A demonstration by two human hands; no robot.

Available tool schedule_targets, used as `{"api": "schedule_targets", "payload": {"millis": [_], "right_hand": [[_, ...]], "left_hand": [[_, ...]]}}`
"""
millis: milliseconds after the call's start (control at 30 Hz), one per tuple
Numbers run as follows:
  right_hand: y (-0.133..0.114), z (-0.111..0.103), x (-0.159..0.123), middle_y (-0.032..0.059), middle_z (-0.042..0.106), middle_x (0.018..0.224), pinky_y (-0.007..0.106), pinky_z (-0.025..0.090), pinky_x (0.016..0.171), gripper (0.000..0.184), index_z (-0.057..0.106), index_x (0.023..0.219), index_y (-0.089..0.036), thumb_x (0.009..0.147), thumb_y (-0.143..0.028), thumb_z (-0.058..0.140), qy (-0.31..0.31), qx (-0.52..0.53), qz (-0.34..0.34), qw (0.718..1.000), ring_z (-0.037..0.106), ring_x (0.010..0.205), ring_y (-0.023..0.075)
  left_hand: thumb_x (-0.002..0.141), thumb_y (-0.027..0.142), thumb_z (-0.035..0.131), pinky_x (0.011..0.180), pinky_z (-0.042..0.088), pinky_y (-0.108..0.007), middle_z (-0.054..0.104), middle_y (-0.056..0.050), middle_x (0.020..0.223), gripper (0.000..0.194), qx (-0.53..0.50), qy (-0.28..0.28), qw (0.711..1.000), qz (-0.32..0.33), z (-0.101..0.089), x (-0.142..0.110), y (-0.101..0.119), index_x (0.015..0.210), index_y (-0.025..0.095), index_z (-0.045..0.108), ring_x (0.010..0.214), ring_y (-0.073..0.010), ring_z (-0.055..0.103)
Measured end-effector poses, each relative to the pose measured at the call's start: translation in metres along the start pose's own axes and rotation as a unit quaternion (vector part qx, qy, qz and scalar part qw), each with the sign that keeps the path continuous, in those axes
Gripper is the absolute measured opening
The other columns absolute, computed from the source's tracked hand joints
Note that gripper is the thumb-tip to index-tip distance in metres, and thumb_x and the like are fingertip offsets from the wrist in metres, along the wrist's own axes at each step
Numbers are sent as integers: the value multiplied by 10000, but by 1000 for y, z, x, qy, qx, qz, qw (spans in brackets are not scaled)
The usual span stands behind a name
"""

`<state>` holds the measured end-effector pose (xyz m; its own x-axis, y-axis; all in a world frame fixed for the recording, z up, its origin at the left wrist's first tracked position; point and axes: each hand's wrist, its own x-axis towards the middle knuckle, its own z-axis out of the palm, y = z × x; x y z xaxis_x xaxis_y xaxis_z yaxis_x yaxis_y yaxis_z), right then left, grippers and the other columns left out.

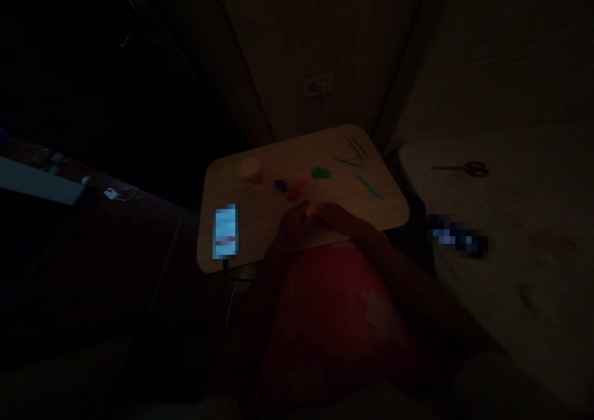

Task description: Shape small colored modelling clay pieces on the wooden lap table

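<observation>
In dim light, my left hand (294, 219) is closed with a small lump of orange modelling clay (310, 210) at its fingertips. My right hand (338, 218) meets it from the other side, its fingers curled against the same lump. Just beyond the hands lie a red clay lump (293, 193), a pink one (301, 182), a dark purple one (280, 185) and a green one (321, 172). Darkness hides the exact finger positions.
The small wooden table (260, 222) carries a lidded tub (251, 170), a lit phone (225, 231) with a cable, and several thin teal sticks (369, 187). Scissors (464, 169) rest on a pale surface at right. A wall socket (318, 84) is behind.
</observation>
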<state>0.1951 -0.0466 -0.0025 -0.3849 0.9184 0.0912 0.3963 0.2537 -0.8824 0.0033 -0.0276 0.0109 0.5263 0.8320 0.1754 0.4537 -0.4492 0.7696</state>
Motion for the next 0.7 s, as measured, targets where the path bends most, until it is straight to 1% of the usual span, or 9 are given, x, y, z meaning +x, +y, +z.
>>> {"api": "schedule_targets", "payload": {"millis": [100,167,267,333,400,467,567,700], "right_hand": [[6,3,4,80,646,691,335,465,724,520,674,739,-186,1058,-495,404,-11,-59,-4,998,554,682,194],[8,4,4,95,676,740,332,454,736,507,686,754,-181,1065,-462,400,-2,-82,4,997,566,701,197],[5,5,4,94,696,779,317,436,739,525,701,782,-179,1077,-467,374,11,-90,18,996,570,708,186],[1,4,4,89,704,794,304,421,731,549,716,812,-175,1077,-484,348,14,-83,24,996,572,716,178],[-6,3,5,82,705,794,292,399,704,581,723,814,-165,1066,-523,342,14,-76,40,996,573,715,171],[-12,2,5,71,695,777,284,374,674,582,716,785,-154,1025,-588,411,16,-75,61,995,569,705,168],[-18,2,4,59,687,762,275,363,645,566,699,770,-143,970,-626,481,21,-45,85,995,568,694,167],[-19,1,4,56,691,784,259,382,631,529,687,789,-143,958,-592,466,32,18,89,995,576,715,166]], "left_hand": [[999,460,531,845,523,-376,737,-125,993,379,34,14,999,-6,1,0,-1,1164,152,678,894,-255,660],[1008,442,511,811,519,-360,737,-112,957,350,51,15,999,1,0,0,3,1125,161,684,846,-243,658],[1016,409,498,735,493,-331,718,-86,867,297,82,3,996,17,-2,0,11,1022,173,679,750,-219,634],[1023,389,482,717,482,-324,713,-79,845,284,114,0,993,21,-3,0,15,1012,175,668,726,-213,627],[1027,378,469,721,485,-325,723,-80,865,281,148,-6,989,14,-5,-1,18,1058,172,658,733,-218,641],[1024,371,465,732,494,-329,737,-86,910,282,170,-12,985,3,-5,-2,18,1117,172,642,771,-232,670],[1012,369,469,730,502,-324,741,-86,948,268,157,-21,987,5,-5,-4,16,1150,187,609,808,-242,694],[978,368,517,750,512,-337,731,-104,1007,300,125,-20,991,41,-3,-6,12,1214,187,554,847,-252,696]]}}
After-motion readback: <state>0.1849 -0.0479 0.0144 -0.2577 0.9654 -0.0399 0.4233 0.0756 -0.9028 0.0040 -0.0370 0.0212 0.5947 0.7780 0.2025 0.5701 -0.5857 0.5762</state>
